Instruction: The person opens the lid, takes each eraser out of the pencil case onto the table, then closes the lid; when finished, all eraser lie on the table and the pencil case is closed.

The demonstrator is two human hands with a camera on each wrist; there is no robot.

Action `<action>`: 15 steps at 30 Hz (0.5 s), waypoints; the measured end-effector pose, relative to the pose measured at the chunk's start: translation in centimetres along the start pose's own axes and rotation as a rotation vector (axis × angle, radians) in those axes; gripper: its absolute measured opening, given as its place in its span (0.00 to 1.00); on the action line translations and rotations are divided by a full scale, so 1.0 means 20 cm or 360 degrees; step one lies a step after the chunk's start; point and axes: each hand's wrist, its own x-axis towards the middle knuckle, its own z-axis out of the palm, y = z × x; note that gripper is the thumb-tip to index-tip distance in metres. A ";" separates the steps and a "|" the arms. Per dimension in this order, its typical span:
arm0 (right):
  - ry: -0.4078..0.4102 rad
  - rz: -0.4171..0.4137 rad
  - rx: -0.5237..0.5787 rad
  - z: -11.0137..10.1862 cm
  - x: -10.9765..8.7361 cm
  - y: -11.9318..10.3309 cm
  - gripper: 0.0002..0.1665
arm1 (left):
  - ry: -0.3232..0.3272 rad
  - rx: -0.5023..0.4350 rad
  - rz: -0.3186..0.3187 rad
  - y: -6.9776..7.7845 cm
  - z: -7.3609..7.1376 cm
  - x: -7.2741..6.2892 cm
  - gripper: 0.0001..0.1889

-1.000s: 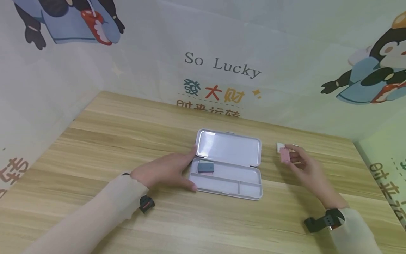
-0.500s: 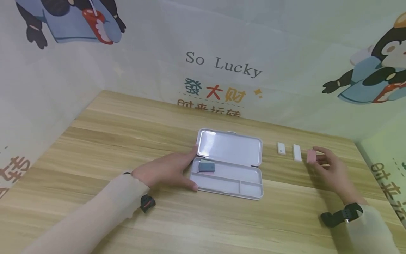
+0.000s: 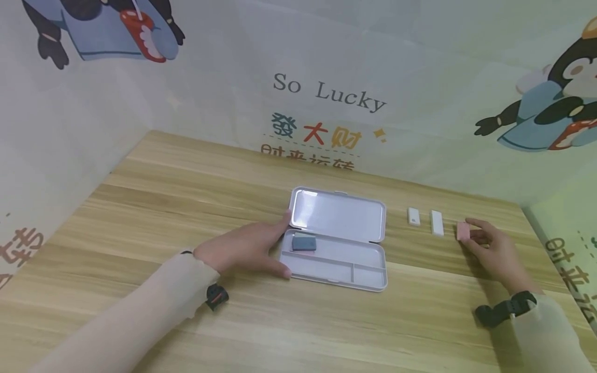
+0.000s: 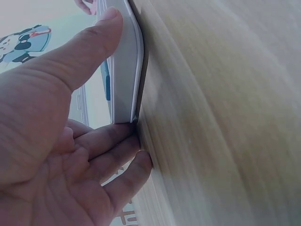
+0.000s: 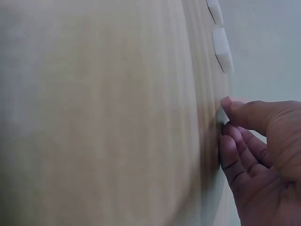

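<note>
An open pale lilac pencil case (image 3: 317, 272) lies in the middle of the table, its lid folded back. My left hand (image 3: 247, 251) rests along its left end, thumb at the near corner and fingers by the hinge side. The left wrist view shows the thumb (image 4: 91, 44) against the case wall. Inside the long compartment lies a blue-grey block eraser (image 3: 304, 243). My right hand (image 3: 496, 254) pinches a small pink block eraser (image 3: 463, 231) at the table surface, right of two white blocks. Fingers partly hide the pink eraser in the right wrist view.
Two white blocks stand in a row with the pink one: a shorter white block (image 3: 413, 216) and a longer white block (image 3: 436, 223). A printed cloth (image 3: 210, 93) hangs behind the wooden table (image 3: 326, 331) and along its sides.
My right hand has carried the pink eraser to the right, past the white blocks, and lowered it to the table. Both white blocks now show fully. The left hand has stayed put.
</note>
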 end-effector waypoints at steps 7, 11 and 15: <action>-0.0139 0.0080 -0.0023 -0.03 0.03 0.00 0.29 | 0.0004 -0.0019 0.0028 0.00 0.00 0.00 0.66; -0.0197 0.0138 -0.0040 -0.04 0.04 0.00 0.30 | 0.0006 -0.0022 0.0034 0.00 0.00 0.00 0.66; -0.0220 0.0156 -0.0044 -0.04 0.04 0.01 0.31 | 0.0010 -0.0028 0.0046 -0.01 0.00 0.00 0.66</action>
